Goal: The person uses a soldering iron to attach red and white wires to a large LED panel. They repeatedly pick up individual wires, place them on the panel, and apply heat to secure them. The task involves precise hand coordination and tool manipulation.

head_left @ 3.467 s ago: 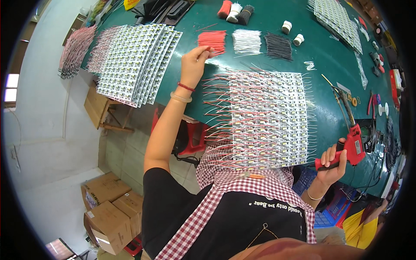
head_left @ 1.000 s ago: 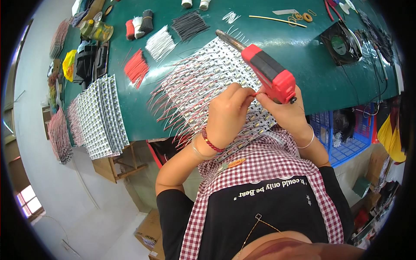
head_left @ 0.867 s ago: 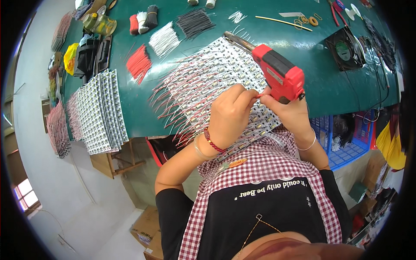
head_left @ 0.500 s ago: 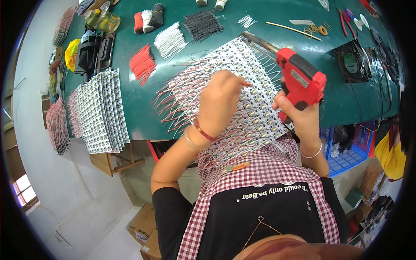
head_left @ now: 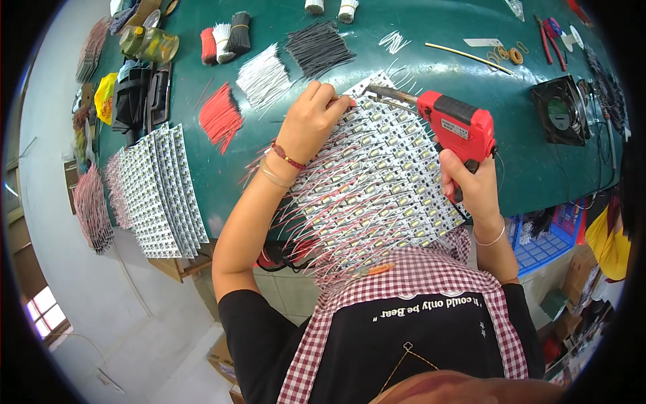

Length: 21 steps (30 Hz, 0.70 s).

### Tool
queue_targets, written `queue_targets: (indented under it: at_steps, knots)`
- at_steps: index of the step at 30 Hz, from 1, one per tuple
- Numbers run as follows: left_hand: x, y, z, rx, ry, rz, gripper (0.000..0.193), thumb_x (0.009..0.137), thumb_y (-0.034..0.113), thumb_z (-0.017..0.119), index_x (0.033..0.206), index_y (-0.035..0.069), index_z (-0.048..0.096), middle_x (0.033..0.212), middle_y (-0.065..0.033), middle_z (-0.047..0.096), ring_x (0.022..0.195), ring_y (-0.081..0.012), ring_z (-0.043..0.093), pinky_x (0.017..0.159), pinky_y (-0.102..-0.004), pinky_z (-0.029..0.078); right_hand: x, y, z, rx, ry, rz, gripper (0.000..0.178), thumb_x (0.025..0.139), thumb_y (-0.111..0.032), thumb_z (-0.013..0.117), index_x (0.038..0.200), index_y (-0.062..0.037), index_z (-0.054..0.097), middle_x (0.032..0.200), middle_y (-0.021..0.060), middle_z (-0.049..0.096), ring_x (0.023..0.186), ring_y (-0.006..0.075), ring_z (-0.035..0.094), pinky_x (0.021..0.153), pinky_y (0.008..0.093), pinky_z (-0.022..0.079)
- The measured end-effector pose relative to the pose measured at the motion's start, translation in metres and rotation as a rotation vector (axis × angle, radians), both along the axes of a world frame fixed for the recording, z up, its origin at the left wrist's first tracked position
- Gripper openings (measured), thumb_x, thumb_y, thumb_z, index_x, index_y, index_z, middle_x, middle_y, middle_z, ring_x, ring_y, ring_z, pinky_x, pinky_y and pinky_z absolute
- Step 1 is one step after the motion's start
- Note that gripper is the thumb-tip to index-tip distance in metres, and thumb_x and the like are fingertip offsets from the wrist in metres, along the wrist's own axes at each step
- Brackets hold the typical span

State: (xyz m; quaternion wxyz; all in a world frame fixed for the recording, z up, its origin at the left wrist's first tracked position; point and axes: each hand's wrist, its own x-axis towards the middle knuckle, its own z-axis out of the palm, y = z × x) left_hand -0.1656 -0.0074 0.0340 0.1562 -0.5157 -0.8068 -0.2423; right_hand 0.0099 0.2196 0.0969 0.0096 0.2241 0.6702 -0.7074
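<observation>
My left hand (head_left: 313, 121) is closed in a pinch over the far left part of a circuit board panel (head_left: 404, 155). A thin red piece (head_left: 351, 103), wire-like, shows at its fingertips. My right hand (head_left: 471, 182) grips a red soldering gun (head_left: 457, 124) with a black top. The gun's metal tip reaches left to the panel's far corner, close to my left fingertips. Rows of small components cover the white panel, and many thin red and pale wires trail off its left side. The panel's near edge lies by the checked apron (head_left: 404, 269).
Loose red wires (head_left: 221, 118), white wires (head_left: 262, 77) and black wires (head_left: 319, 48) lie in piles on the green table (head_left: 511, 182). More wired panels (head_left: 165, 192) are stacked at left. A black fan (head_left: 557, 111) stands right, below pliers (head_left: 550, 44).
My left hand has moved up and left across the panel. The soldering gun has shifted slightly left and down, its tip now at the far corner near my fingers.
</observation>
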Motion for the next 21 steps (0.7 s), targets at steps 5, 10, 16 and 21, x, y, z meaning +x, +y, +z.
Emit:
queue_targets:
  at_steps: [5, 10, 16, 21]
  knots:
    - [0.004, 0.000, -0.001, 0.014, 0.005, 0.003, 0.027, 0.068, -0.003, 0.067, 0.094, 0.005, 0.068, 0.078, -0.0055, 0.051, 0.073, -0.0205, 0.052, 0.061, -0.0316, 0.047, 0.001, -0.005, 0.003, 0.048, 0.002, 0.040, 0.020, 0.087, -0.018, 0.072, 0.091, -0.0020, 0.061, 0.058, -0.0016, 0.054, 0.045, 0.0041, 0.049, 0.040, 0.0207, 0.038]
    - [0.006, 0.002, -0.002, 0.028, -0.010, 0.003, 0.025, 0.068, -0.004, 0.067, 0.092, 0.004, 0.068, 0.079, -0.0056, 0.051, 0.074, -0.0207, 0.052, 0.061, -0.0318, 0.047, -0.001, -0.012, 0.010, 0.082, -0.031, 0.052, 0.018, 0.086, -0.016, 0.072, 0.090, -0.0018, 0.062, 0.058, -0.0029, 0.055, 0.046, 0.0039, 0.049, 0.042, 0.0208, 0.038]
    - [0.007, 0.002, -0.001, 0.031, -0.036, -0.008, 0.017, 0.072, -0.001, 0.066, 0.089, 0.003, 0.066, 0.080, -0.0068, 0.048, 0.076, -0.0219, 0.051, 0.065, -0.0328, 0.047, 0.004, -0.014, 0.006, 0.185, -0.034, 0.084, 0.015, 0.085, -0.015, 0.073, 0.085, -0.0022, 0.064, 0.059, -0.0037, 0.056, 0.046, 0.0035, 0.049, 0.043, 0.0211, 0.038]
    - [0.009, 0.001, 0.001, 0.022, -0.044, 0.002, 0.014, 0.075, 0.001, 0.065, 0.088, 0.003, 0.064, 0.080, -0.0073, 0.047, 0.077, -0.0226, 0.050, 0.067, -0.0334, 0.048, 0.007, -0.017, 0.011, 0.094, -0.053, -0.010, 0.017, 0.084, -0.014, 0.075, 0.089, -0.0020, 0.064, 0.061, -0.0030, 0.057, 0.048, 0.0033, 0.049, 0.044, 0.0208, 0.037]
